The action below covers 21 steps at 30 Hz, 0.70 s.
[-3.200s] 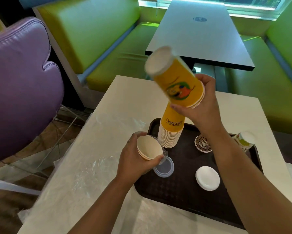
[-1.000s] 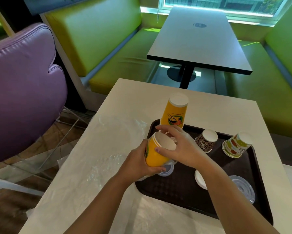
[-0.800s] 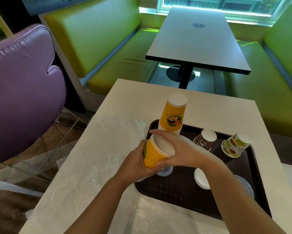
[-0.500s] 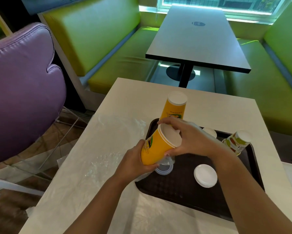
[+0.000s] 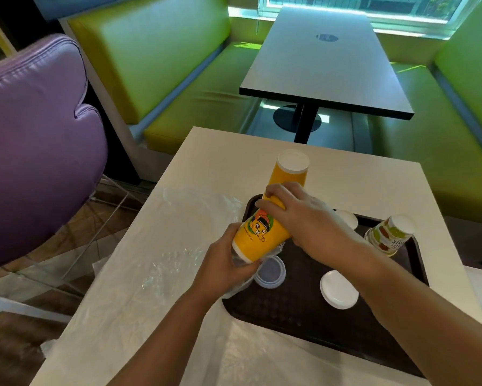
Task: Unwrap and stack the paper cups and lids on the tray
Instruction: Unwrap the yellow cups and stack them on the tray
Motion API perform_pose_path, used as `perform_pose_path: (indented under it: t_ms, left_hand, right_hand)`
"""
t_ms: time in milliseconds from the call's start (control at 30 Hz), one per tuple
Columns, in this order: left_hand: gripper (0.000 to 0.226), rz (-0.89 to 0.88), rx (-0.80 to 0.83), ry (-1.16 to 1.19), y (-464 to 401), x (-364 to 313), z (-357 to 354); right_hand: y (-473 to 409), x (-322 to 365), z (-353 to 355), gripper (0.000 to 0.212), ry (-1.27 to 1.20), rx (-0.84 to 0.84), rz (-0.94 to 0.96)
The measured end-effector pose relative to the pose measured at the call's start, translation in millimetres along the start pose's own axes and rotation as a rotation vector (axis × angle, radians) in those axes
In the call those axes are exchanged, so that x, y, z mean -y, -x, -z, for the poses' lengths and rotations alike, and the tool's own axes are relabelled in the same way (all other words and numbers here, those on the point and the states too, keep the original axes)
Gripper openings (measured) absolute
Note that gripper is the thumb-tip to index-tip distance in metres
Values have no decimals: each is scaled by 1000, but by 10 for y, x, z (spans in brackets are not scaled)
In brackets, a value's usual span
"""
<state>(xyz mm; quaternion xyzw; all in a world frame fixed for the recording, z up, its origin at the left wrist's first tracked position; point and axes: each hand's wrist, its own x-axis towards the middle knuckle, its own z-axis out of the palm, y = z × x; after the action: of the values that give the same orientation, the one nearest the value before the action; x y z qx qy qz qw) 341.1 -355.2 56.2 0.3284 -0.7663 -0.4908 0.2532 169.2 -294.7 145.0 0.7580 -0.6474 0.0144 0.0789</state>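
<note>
Yellow paper cups (image 5: 258, 235), nested and tilted, were held over the left end of the dark tray (image 5: 303, 316), gripped by both hands. The left hand (image 5: 225, 267) curled round the lower end, where crumpled clear wrap (image 5: 241, 285) bunched under the palm, while the right hand (image 5: 298, 215) closed over the upper end. Behind them an upside-down yellow cup stack (image 5: 290, 171) stood at the tray's far left corner. A clear lid (image 5: 270, 273) and a white lid (image 5: 338, 289) lay flat on the tray, well apart, and a green-and-red printed cup (image 5: 390, 235) stood upside down near its right edge. Loose plastic film (image 5: 161, 263) lay spread on the white tabletop (image 5: 359, 185) just left of the tray.
</note>
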Motion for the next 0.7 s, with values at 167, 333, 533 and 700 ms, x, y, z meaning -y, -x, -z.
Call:
perform_pose_path:
  t_ms: [167, 333, 533, 700]
  left_hand:
    - [48, 39, -123, -30, -26, 64, 59]
    - [42, 69, -116, -61, -65, 96, 69]
    - [39, 58, -107, -68, -54, 66, 46]
    - [38, 56, -116, -59, -77, 111, 58]
  right_hand:
    - [15, -129, 149, 81, 33, -261, 32]
    - [-101, -207, 375, 72, -480, -513, -205]
    - [-343, -349, 46, 79, -968, -635, -588]
    - [-381, -361, -355, 81, -982, -516, -726]
